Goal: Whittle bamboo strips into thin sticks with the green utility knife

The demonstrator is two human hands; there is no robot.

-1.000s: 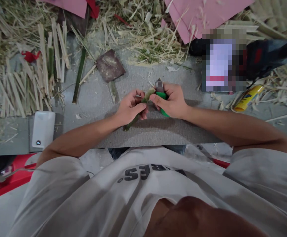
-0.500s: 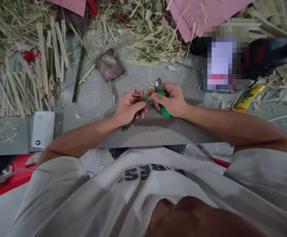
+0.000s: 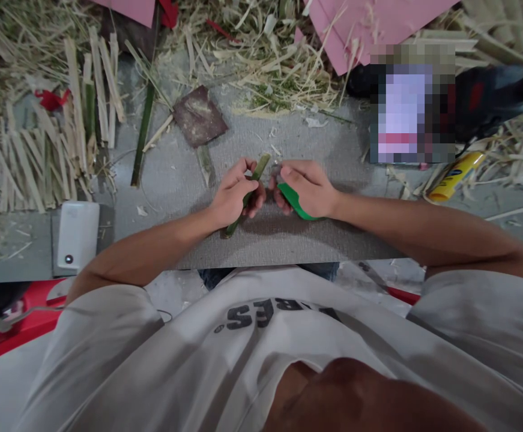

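Note:
My left hand (image 3: 239, 193) is closed around a narrow green bamboo strip (image 3: 261, 166), which slants with its pale upper end toward the far side. The strip's lower end shows below my palm. Just to the right, my right hand (image 3: 305, 186) grips a utility knife (image 3: 296, 202) by its green handle. Part of its blade end lies behind my fingers. The two hands are close but apart, above the grey tabletop (image 3: 189, 243). A brown square piece (image 3: 200, 116) lies beyond my left hand, with a short flat strip (image 3: 204, 165) under its near corner.
Many split bamboo strips (image 3: 33, 159) are piled at the left, near a white power bank (image 3: 78, 235). Shavings (image 3: 279, 84) and pink sheets (image 3: 346, 27) cover the back. A yellow tube (image 3: 457, 176) lies right, near a blurred-out device (image 3: 403, 111).
My right hand has drawn back from the strip's upper end, and the knife has turned so its blade shows less. The left hand still holds the strip, now tilted more upright.

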